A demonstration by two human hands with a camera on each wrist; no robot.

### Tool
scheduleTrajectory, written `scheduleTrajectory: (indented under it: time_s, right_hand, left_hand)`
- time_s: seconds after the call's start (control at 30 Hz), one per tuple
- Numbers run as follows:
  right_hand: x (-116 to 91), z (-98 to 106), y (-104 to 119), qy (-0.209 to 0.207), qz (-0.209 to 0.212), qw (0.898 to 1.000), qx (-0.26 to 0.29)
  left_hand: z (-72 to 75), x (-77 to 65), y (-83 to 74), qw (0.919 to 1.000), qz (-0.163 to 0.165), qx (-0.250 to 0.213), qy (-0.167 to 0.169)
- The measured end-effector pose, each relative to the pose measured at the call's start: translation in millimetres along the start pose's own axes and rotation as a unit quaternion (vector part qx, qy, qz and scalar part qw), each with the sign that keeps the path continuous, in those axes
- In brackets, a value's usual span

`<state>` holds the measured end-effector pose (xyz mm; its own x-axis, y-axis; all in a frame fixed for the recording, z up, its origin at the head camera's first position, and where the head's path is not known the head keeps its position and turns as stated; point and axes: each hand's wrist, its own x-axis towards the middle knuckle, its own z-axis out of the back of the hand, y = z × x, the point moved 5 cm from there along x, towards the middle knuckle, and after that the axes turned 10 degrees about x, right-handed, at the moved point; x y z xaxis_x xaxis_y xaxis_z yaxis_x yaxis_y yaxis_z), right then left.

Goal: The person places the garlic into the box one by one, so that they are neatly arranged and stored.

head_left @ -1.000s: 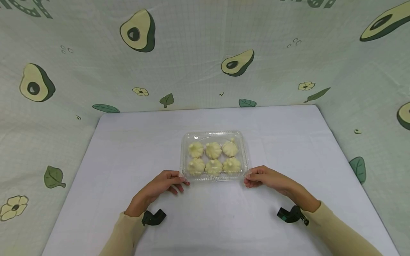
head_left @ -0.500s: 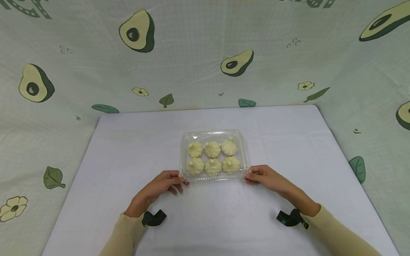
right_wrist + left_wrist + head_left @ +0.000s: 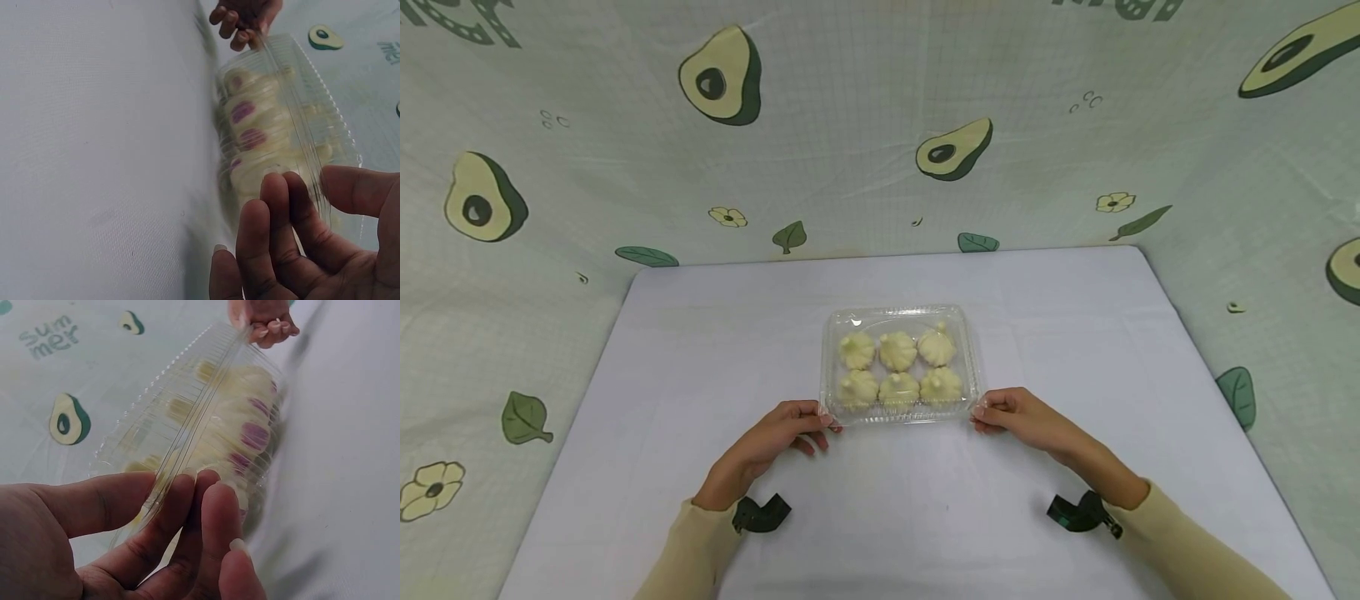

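A clear plastic clamshell box (image 3: pixel 962 321) with its lid down is at the middle of the table. Inside it are several pale garlic bulbs (image 3: pixel 898 351) in two rows, with purple patches showing low on their sides in both wrist views. At the box's near left corner, my left hand (image 3: pixel 786 432) pinches the rim between thumb and fingers. My right hand (image 3: pixel 1018 417) pinches the rim in the same way at the near right corner. Each wrist view shows the thumb on top of the rim (image 3: pixel 200 406) and the fingers beneath it.
A white cloth covers the table (image 3: pixel 880 517). Behind and at both sides hangs a pale curtain (image 3: pixel 850 83) printed with avocados and leaves. A black camera mount sits on each wrist, the left one (image 3: pixel 762 513) and the right one (image 3: pixel 1078 512).
Very little differs. Both hands keep their pinch on the clamshell box's near corners, and the box has shifted only very slightly.
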<state>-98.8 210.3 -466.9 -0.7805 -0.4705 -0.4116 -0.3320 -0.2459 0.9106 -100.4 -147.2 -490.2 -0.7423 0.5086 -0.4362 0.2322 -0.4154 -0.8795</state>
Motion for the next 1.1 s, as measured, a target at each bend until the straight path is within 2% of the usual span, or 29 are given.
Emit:
scheduleTrajectory:
  time_s: [1.1]
  right_hand:
    - [1.5, -0.2, -1.1, 0.001, 0.003, 1.000, 0.001]
  left_hand:
    - [-0.2, 0.0, -0.5, 0.9999, 0.007, -0.003, -0.012]
